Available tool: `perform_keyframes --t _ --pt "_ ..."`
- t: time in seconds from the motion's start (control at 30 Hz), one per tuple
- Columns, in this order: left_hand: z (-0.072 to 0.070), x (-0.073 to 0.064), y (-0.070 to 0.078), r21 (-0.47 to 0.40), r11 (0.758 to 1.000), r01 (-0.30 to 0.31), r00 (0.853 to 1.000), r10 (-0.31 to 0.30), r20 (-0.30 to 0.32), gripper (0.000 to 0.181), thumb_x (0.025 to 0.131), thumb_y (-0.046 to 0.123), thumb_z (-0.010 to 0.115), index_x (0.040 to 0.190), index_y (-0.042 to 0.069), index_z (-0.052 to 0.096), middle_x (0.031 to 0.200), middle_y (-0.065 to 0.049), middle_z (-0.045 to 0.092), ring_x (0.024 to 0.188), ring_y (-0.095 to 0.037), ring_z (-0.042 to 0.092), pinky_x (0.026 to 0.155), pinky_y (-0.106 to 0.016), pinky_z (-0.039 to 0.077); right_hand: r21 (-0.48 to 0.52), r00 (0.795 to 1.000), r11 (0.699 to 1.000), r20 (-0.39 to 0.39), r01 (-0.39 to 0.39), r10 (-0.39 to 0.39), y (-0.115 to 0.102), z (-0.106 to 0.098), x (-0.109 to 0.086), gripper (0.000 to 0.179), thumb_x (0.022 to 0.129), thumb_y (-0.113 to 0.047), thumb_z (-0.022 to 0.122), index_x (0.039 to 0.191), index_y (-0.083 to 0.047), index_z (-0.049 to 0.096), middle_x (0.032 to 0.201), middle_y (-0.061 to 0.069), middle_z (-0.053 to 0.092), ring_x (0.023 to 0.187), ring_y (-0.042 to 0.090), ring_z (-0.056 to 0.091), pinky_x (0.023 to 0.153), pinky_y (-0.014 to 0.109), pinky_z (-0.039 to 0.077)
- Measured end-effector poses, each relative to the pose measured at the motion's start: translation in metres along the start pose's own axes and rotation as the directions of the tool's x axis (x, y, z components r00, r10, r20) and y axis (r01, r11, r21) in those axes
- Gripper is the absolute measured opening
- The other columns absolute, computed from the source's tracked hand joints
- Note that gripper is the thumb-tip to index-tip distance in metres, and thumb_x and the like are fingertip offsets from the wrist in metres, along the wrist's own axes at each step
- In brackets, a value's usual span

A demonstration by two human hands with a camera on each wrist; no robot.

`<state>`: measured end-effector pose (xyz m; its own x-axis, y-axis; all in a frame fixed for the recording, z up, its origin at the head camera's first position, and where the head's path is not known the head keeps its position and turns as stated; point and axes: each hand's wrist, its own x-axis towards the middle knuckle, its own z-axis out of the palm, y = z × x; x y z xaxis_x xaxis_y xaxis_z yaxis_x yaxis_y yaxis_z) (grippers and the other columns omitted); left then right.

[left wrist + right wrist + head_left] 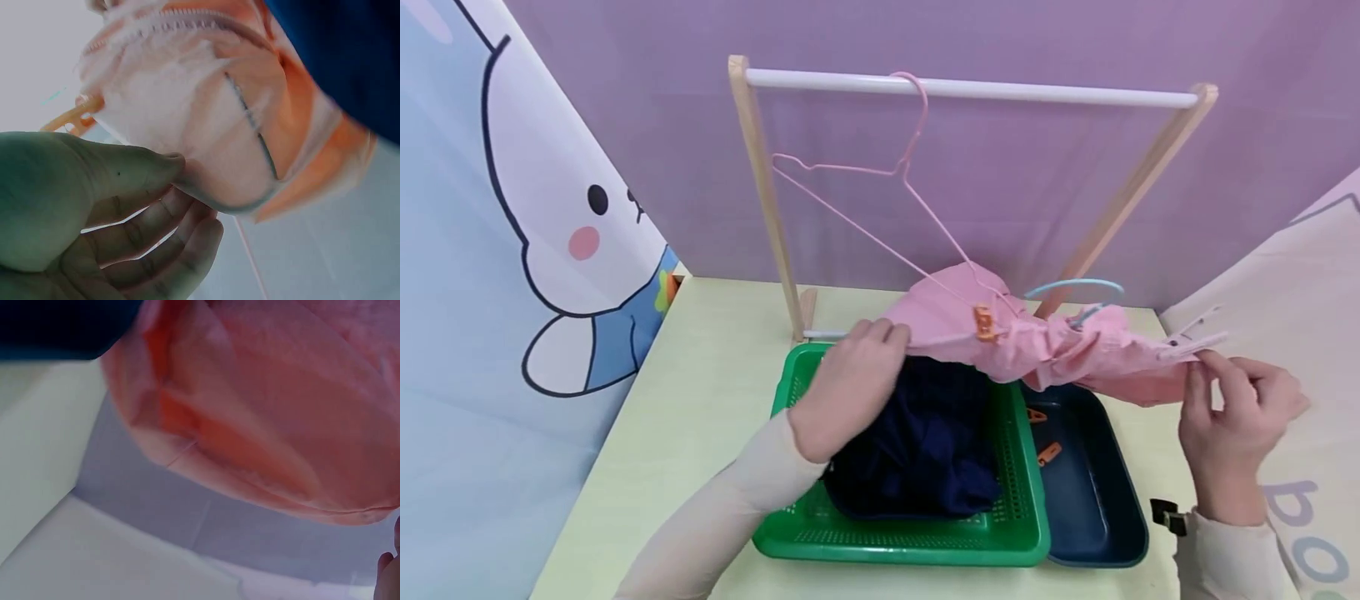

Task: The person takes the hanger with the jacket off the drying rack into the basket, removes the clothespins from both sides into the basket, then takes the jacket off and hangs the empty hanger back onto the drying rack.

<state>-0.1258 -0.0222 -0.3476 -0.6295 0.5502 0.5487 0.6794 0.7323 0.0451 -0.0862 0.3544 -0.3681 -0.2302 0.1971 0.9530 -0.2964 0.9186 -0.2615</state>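
Clock centred on the pink garment (1037,354), head view; we read left to right. At nine o'clock we see the left hand (853,387) pinching the garment's edge between thumb and fingers. The green basket (902,554) on the table at eight o'clock holds navy cloth (917,454). Toward eleven, we note a pink hanger (905,171) hooked over the white rod (1000,88), its lower end meeting the garment beside an orange clip (984,323). The dark tray (1086,500) lies at five o'clock. Between three and four, we record the right hand (1240,417) pinching the garment's other end, next to a pale clip (1195,346).
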Motion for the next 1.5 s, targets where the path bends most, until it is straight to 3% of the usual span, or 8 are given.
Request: perform_keyframes --t 0.23,0.47,0.7,0.93,1.07,1.23,1.4,1.5 --pt "-0.032 -0.027 -0.040 -0.086 0.988 0.132 0.988 -0.137 -0.065 0.002 0.097 0.002 0.064 0.096 0.000 0.063 0.089 -0.014 0.064 0.079 -0.034 0.060 0.069 -0.044 0.057 0.165 0.994 0.981 -0.036 0.104 -0.099 -0.056 0.017 0.005 0.027 0.091 -0.019 0.070 0.078 0.005 0.068 0.075 0.025 0.053 0.071 0.051 0.046 0.093 0.044 0.028" --pt "-0.059 -0.057 -0.066 -0.116 0.962 0.249 0.966 -0.256 -0.048 0.012 0.098 0.009 0.066 0.105 -0.001 0.066 0.095 -0.016 0.066 0.086 -0.032 0.063 0.077 -0.046 0.058 0.293 0.970 0.935 0.075 0.200 -0.231 -0.088 0.028 0.007 0.040 0.099 -0.029 0.065 0.079 0.005 0.069 0.071 0.021 0.054 0.066 0.046 0.044 0.087 0.037 0.022" --pt "-0.083 -0.089 -0.075 -0.077 0.947 0.313 0.947 -0.317 -0.058 0.010 0.095 0.005 0.068 0.104 0.000 0.067 0.096 -0.013 0.067 0.087 -0.030 0.062 0.077 -0.045 0.057 0.390 0.938 0.895 0.167 0.219 -0.302 -0.115 0.028 0.009 0.045 0.101 -0.031 0.063 0.074 0.005 0.068 0.067 0.016 0.054 0.062 0.040 0.045 0.080 0.039 0.026" --pt "-0.097 -0.120 -0.074 -0.085 0.930 0.358 0.934 -0.358 0.017 0.011 0.091 0.005 0.073 0.100 0.005 0.068 0.091 -0.008 0.069 0.083 -0.025 0.065 0.069 -0.044 0.056 0.455 0.901 0.861 0.238 0.227 -0.363 -0.128 0.023 0.006 0.046 0.102 -0.033 0.061 0.072 0.002 0.069 0.070 0.013 0.055 0.061 0.035 0.042 0.073 0.042 0.027" --pt "-0.099 -0.131 -0.069 -0.117 0.913 0.390 0.919 -0.378 0.115 0.008 0.090 0.008 0.074 0.096 0.009 0.069 0.088 -0.001 0.069 0.079 -0.018 0.066 0.066 -0.041 0.056 0.453 0.864 0.864 0.323 0.217 -0.386 -0.126 0.015 0.000 0.047 0.102 -0.035 0.058 0.072 -0.001 0.071 0.073 0.012 0.061 0.064 0.034 0.046 0.075 0.042 0.028" --pt "-0.096 -0.141 -0.062 -0.135 0.894 0.427 0.889 -0.388 0.243 0.008 0.090 0.010 0.075 0.093 0.014 0.070 0.085 0.007 0.068 0.072 -0.008 0.060 0.062 -0.035 0.053 0.429 0.794 0.886 0.472 0.174 -0.384 -0.118 -0.002 -0.010 0.046 0.102 -0.039 0.055 0.076 -0.006 0.072 0.078 0.007 0.066 0.070 0.028 0.050 0.079 0.043 0.029" --pt "-0.089 -0.148 -0.059 -0.151 0.855 0.497 0.821 -0.406 0.402 0.009 0.090 0.012 0.076 0.091 0.018 0.070 0.080 0.012 0.065 0.065 -0.004 0.052 0.059 -0.029 0.048 0.417 0.731 0.903 0.584 0.104 -0.354 -0.108 -0.013 -0.026 0.043 0.102 -0.043 0.053 0.080 -0.012 0.072 0.082 0.000 0.066 0.075 0.021 0.051 0.081 0.044 0.029" --pt "-0.083 -0.152 -0.060 -0.165 0.832 0.529 0.784 -0.405 0.471 0.008 0.092 0.014 0.075 0.090 0.019 0.070 0.077 0.014 0.063 0.063 -0.004 0.050 0.057 -0.028 0.045 0.394 0.671 0.916 0.660 0.071 -0.337 -0.103 -0.018 -0.035 0.044 0.103 -0.046 0.050 0.084 -0.015 0.073 0.085 -0.003 0.067 0.078 0.019 0.052 0.080 0.047 0.031"
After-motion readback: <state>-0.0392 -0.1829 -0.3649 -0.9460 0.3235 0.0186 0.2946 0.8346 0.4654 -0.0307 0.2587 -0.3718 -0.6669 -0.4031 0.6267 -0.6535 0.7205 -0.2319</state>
